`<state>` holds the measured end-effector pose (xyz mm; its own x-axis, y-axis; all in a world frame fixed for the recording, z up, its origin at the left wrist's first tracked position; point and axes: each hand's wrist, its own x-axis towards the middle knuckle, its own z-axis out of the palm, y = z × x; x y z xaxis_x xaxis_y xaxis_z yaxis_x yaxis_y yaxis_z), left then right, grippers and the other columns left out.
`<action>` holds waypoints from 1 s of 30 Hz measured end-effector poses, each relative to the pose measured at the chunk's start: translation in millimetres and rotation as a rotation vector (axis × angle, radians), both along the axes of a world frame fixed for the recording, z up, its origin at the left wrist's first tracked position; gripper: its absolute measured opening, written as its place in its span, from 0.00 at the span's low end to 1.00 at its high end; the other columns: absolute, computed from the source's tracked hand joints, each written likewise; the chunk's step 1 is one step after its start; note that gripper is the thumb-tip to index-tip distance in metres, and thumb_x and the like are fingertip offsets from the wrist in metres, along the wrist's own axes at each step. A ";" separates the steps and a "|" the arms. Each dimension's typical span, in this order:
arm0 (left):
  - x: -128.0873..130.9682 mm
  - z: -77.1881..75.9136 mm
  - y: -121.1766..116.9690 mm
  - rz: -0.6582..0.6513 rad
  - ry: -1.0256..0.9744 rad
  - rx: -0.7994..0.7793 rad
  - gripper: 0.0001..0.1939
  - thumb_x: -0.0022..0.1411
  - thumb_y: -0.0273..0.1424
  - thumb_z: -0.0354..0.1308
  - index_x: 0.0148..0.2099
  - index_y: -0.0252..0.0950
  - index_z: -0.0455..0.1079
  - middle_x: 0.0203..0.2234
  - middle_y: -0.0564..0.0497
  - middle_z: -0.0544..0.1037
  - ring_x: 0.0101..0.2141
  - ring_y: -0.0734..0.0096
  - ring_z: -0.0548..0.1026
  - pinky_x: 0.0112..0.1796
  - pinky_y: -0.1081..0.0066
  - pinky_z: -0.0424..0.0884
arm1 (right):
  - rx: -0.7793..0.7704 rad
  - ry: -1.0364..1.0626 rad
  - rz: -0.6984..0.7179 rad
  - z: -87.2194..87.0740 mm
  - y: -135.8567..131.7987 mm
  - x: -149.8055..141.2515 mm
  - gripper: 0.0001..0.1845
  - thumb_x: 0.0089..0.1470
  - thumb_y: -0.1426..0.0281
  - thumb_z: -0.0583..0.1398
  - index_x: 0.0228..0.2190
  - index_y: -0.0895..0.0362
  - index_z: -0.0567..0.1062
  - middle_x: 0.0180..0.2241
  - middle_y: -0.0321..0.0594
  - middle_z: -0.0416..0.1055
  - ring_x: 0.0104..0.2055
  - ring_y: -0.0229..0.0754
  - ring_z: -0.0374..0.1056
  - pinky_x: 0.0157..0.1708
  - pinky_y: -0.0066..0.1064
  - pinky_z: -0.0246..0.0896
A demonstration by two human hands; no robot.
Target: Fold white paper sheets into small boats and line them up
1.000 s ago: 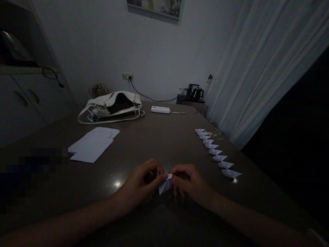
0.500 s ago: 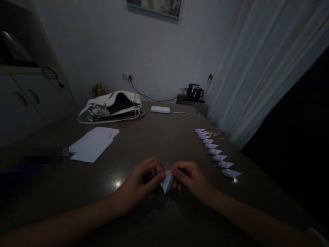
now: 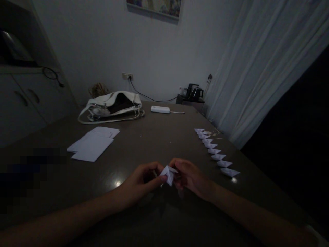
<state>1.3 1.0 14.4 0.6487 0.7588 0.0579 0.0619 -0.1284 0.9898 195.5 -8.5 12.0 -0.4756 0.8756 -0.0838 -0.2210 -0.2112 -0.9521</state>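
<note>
A small piece of folded white paper [image 3: 169,174] is held just above the dark table [image 3: 144,144], its flaps partly spread. My left hand [image 3: 144,178] pinches it from the left between thumb and fingers. From the other side my right hand [image 3: 189,176] is closed at its right edge, with some fingertips hidden behind the paper. To the right, several folded paper boats [image 3: 218,157] stand in a slanting row. A stack of white paper sheets [image 3: 94,145] lies on the left part of the table.
At the back left rests a white handbag [image 3: 115,103] with its strap on the table. A white power bank [image 3: 160,109] with a short cable lies at the far middle. Behind stands a black kettle [image 3: 197,93]; a pale curtain [image 3: 239,75] hangs on the right.
The folded paper has turned between my hands, and its flaps now stand further apart. My right hand has shifted its grip, with the thumb lifted to the paper's upper right.
</note>
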 end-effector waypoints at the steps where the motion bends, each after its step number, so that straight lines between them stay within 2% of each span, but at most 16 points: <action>1: -0.2 0.8 -0.6 -0.010 0.011 0.003 0.14 0.60 0.39 0.56 0.37 0.31 0.68 0.30 0.48 0.74 0.32 0.71 0.71 0.34 0.73 0.65 | 0.033 -0.020 0.008 -0.6 -0.6 -0.2 0.18 0.50 0.56 0.61 0.28 0.59 0.70 0.20 0.31 0.63 0.18 0.28 0.58 0.17 0.19 0.53; 5: -1.1 2.2 -0.9 0.005 -0.019 -0.041 0.15 0.56 0.41 0.60 0.32 0.31 0.67 0.26 0.50 0.73 0.28 0.74 0.70 0.30 0.75 0.64 | 0.086 -0.059 0.044 -5.9 -0.4 -0.9 0.15 0.48 0.60 0.65 0.26 0.59 0.71 0.18 0.30 0.63 0.18 0.28 0.57 0.17 0.19 0.51; 10: -0.5 -3.0 5.5 0.036 -0.180 -0.196 0.18 0.50 0.41 0.65 0.30 0.32 0.66 0.24 0.52 0.74 0.25 0.76 0.70 0.28 0.76 0.64 | 0.069 -0.008 0.036 -13.8 3.9 -0.2 0.16 0.45 0.60 0.67 0.28 0.59 0.72 0.19 0.32 0.67 0.18 0.29 0.59 0.18 0.21 0.51; 15: -0.2 -6.3 8.1 0.060 -0.234 -0.250 0.14 0.52 0.38 0.64 0.31 0.31 0.69 0.23 0.52 0.74 0.24 0.79 0.69 0.26 0.79 0.62 | 0.117 -0.034 0.010 -12.7 4.2 0.8 0.13 0.44 0.63 0.67 0.28 0.59 0.73 0.22 0.33 0.69 0.22 0.31 0.62 0.22 0.23 0.56; 17: -0.3 -6.2 7.2 0.080 -0.216 -0.259 0.13 0.53 0.37 0.63 0.31 0.31 0.69 0.23 0.52 0.73 0.24 0.79 0.68 0.26 0.79 0.61 | 0.197 -0.097 -0.012 -6.7 1.5 1.8 0.10 0.47 0.64 0.65 0.29 0.58 0.73 0.24 0.33 0.68 0.26 0.32 0.64 0.27 0.24 0.58; 20: 0.1 -7.0 5.7 0.073 -0.165 -0.258 0.14 0.52 0.38 0.64 0.31 0.31 0.66 0.23 0.54 0.71 0.25 0.78 0.68 0.27 0.78 0.61 | 0.396 -0.222 -0.055 3.9 -4.2 3.0 0.09 0.52 0.64 0.61 0.32 0.58 0.73 0.29 0.36 0.68 0.32 0.34 0.64 0.32 0.27 0.58; 22: 0.6 -8.1 5.0 0.040 -0.102 -0.217 0.15 0.52 0.39 0.63 0.30 0.32 0.65 0.23 0.54 0.70 0.24 0.78 0.67 0.26 0.77 0.61 | 0.535 -0.331 -0.085 8.3 -7.8 2.6 0.10 0.51 0.64 0.61 0.34 0.57 0.71 0.31 0.36 0.68 0.33 0.36 0.64 0.33 0.28 0.59; 26: 1.9 -8.2 3.9 0.011 -0.008 -0.104 0.16 0.56 0.41 0.59 0.30 0.31 0.65 0.22 0.55 0.68 0.24 0.79 0.64 0.26 0.77 0.59 | 0.782 -0.575 -0.137 9.0 -13.0 0.0 0.11 0.46 0.67 0.65 0.31 0.57 0.70 0.29 0.35 0.68 0.32 0.36 0.64 0.32 0.28 0.59; 30: 3.7 -5.6 2.2 0.033 0.014 -0.066 0.16 0.57 0.41 0.58 0.30 0.31 0.66 0.22 0.54 0.68 0.24 0.78 0.64 0.26 0.77 0.59 | 0.873 -0.684 -0.174 8.6 -14.8 -1.4 0.04 0.50 0.70 0.61 0.28 0.57 0.70 0.27 0.35 0.69 0.30 0.35 0.65 0.31 0.27 0.58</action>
<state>5.0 3.2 8.8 0.6239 0.7815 -0.0020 0.0788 -0.0603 0.9951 194.1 -23.3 20.6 -0.4300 0.8121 0.3946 0.4439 0.5707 -0.6908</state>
